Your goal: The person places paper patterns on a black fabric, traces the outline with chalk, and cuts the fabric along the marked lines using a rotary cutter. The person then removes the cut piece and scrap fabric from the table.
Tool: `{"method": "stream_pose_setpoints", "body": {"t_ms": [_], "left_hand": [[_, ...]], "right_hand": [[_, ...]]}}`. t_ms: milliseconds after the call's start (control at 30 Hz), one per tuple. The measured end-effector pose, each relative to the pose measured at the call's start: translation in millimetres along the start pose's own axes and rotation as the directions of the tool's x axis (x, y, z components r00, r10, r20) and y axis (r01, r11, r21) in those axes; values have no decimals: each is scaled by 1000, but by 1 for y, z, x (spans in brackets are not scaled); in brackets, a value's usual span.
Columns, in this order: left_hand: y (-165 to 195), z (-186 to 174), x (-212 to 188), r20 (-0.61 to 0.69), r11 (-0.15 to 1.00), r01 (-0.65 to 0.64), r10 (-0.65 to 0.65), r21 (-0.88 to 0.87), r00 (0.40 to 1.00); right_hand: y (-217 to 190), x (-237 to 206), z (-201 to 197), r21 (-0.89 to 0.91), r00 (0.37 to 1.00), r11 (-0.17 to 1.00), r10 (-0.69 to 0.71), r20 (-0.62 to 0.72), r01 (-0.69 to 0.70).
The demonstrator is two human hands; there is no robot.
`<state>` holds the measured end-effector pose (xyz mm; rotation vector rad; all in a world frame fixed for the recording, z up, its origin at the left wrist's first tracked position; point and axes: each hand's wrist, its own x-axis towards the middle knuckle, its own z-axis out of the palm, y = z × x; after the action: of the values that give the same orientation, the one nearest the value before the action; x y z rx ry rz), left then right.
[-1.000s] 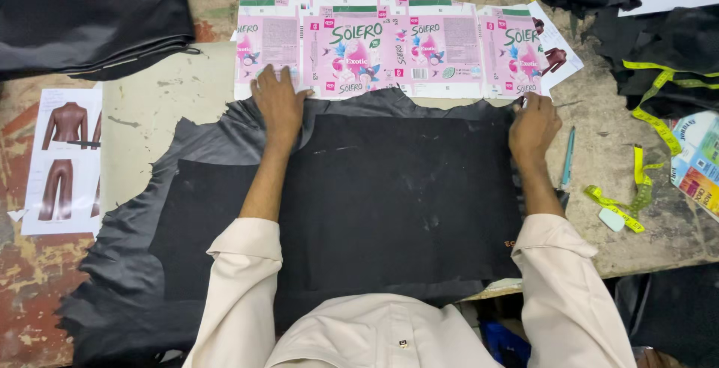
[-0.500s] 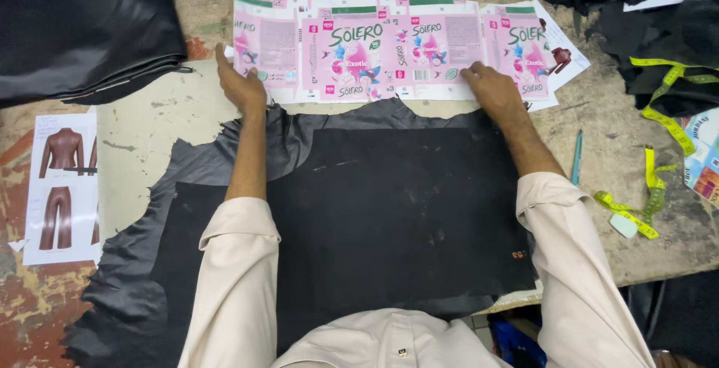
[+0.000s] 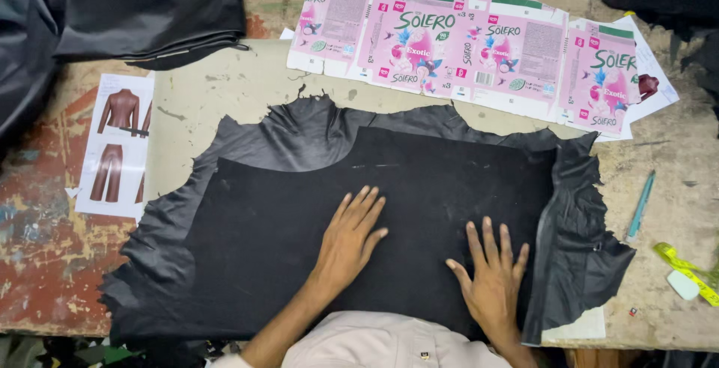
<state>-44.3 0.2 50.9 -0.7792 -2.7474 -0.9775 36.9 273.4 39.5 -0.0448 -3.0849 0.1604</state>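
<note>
While both hands lie flat, palms down, on the black leather piece, neither grips anything: the fingers are spread and straight. Left hand rests near the middle of the dark matte panel, fingers pointing up and slightly right. Right hand sits just beside it, lower and nearer the person, close to the folded-over right edge of the hide. The two hands are near each other but apart.

One leather piece is spread across the counter, its ragged shinier border showing along the top, left and right sides; it spans most of the counter's width in front of the person.

Beyond the leather, one flattened pink cardboard sheet lies at the far edge, well apart from the hands. One printed picture sheet showing a brown jacket and trousers lies to the left, touching the leather's left border or just beside it; cannot tell which. One teal pen lies to the right, with one yellow tape measure near it. Dark folded material sits at the upper left.
</note>
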Motion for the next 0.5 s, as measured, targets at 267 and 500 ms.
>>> {"method": "stream_pose_setpoints", "body": {"t_ms": [267, 500], "left_hand": [[-10, 23, -67, -101, 940, 216, -195, 266, 976], [-33, 23, -78, -174, 889, 293, -245, 352, 954]], "right_hand": [[49, -49, 42, 120, 982, 991, 81, -169, -61], [108, -41, 43, 346, 948, 935, 178, -265, -79]]}}
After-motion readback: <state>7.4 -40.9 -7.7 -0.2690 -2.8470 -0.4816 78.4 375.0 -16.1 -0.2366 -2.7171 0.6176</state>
